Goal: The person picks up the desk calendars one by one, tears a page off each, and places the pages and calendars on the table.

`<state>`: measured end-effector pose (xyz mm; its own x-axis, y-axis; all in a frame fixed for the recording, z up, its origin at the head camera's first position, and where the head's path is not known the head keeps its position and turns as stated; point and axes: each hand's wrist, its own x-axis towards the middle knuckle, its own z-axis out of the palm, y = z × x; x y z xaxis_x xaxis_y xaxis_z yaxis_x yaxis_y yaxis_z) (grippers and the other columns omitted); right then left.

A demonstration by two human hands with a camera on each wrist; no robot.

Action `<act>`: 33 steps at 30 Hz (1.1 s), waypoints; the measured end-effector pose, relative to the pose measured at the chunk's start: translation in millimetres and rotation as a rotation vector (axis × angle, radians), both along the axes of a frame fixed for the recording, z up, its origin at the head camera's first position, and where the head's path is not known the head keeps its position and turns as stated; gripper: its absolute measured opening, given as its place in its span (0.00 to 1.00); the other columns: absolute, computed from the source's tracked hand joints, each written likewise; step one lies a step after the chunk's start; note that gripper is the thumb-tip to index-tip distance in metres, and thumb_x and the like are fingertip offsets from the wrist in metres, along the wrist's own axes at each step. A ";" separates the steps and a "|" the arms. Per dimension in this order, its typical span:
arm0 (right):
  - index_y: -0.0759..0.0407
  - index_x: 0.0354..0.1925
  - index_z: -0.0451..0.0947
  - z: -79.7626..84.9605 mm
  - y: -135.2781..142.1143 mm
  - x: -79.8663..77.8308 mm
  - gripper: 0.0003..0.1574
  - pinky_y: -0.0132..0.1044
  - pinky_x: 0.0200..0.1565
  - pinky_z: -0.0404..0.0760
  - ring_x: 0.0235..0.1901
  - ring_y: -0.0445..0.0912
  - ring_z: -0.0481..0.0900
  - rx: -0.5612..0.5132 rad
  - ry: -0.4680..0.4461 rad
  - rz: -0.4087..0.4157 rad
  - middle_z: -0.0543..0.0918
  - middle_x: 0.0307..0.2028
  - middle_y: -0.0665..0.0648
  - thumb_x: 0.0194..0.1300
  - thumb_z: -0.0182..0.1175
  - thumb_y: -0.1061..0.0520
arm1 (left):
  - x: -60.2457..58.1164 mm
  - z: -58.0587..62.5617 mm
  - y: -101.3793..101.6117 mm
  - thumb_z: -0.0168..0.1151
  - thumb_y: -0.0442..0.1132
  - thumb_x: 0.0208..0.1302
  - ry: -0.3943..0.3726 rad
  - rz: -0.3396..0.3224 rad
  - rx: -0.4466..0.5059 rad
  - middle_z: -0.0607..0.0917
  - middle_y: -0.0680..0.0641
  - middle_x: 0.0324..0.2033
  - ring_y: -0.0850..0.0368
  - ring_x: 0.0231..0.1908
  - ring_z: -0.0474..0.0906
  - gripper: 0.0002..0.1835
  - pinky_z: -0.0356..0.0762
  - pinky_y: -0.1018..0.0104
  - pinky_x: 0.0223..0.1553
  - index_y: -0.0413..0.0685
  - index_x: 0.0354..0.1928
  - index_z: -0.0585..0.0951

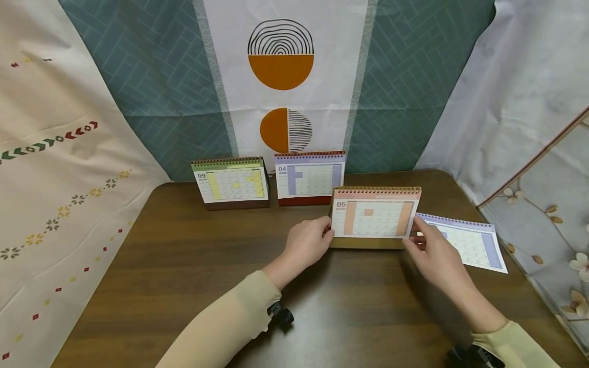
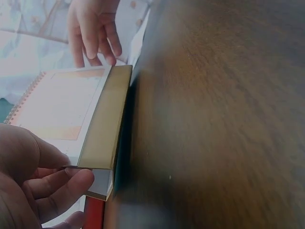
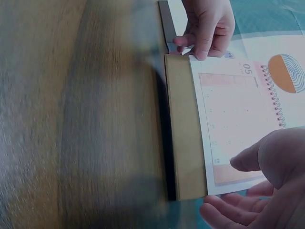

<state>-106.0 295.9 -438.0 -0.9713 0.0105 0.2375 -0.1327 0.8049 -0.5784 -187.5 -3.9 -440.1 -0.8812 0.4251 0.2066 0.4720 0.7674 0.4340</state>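
While upright, 05 calendar in left fingers

Tons of room front-left on the surface. 05 desk calendar partly blocks the 04 desk calendar tho.

On the brown wooden table, I have calendar 09 standing just left of calendar 04, and a white-purple calendar sheet lying flat, well to the right of calendar 04. Whether calendar 05, which I hold, touches the table, I cannot tell.
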 end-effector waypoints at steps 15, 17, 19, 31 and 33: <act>0.79 0.80 0.58 -2.4 22.3 -12.0 0.43 0.68 0.55 0.81 0.55 0.72 0.87 0.007 -0.002 -0.032 0.78 0.63 0.79 0.82 0.62 0.58 | -11.9 0.6 30.3 0.67 0.44 0.81 0.044 0.004 -0.065 0.88 0.55 0.30 0.57 0.29 0.81 0.07 0.75 0.58 0.29 0.53 0.41 0.87; 0.79 0.81 0.56 -3.0 25.7 -13.7 0.44 0.69 0.55 0.79 0.56 0.72 0.86 0.006 -0.014 -0.034 0.77 0.64 0.80 0.82 0.62 0.57 | -14.2 0.2 34.0 0.66 0.44 0.81 0.058 0.003 -0.070 0.88 0.54 0.30 0.56 0.28 0.82 0.08 0.76 0.57 0.28 0.53 0.41 0.87; 0.79 0.81 0.56 -3.5 28.1 -14.7 0.44 0.69 0.56 0.79 0.56 0.73 0.86 -0.003 -0.020 -0.033 0.77 0.65 0.80 0.82 0.61 0.57 | -16.9 -0.9 37.4 0.66 0.44 0.81 0.070 0.005 -0.077 0.88 0.54 0.29 0.55 0.28 0.82 0.08 0.76 0.57 0.28 0.53 0.40 0.87; 0.79 0.81 0.56 -5.9 38.6 -29.5 0.42 0.70 0.61 0.77 0.60 0.75 0.82 -0.067 -0.041 -0.040 0.77 0.65 0.82 0.83 0.59 0.58 | -36.0 -8.9 57.5 0.65 0.46 0.82 0.098 0.063 -0.103 0.91 0.53 0.33 0.54 0.32 0.87 0.08 0.80 0.56 0.29 0.53 0.48 0.90; 0.80 0.81 0.54 -6.6 39.7 -32.3 0.43 0.71 0.61 0.77 0.61 0.77 0.81 -0.088 -0.041 -0.034 0.76 0.65 0.84 0.83 0.59 0.59 | -38.7 -8.7 59.9 0.65 0.46 0.83 0.091 0.070 -0.101 0.91 0.53 0.34 0.54 0.33 0.88 0.09 0.81 0.56 0.30 0.53 0.49 0.90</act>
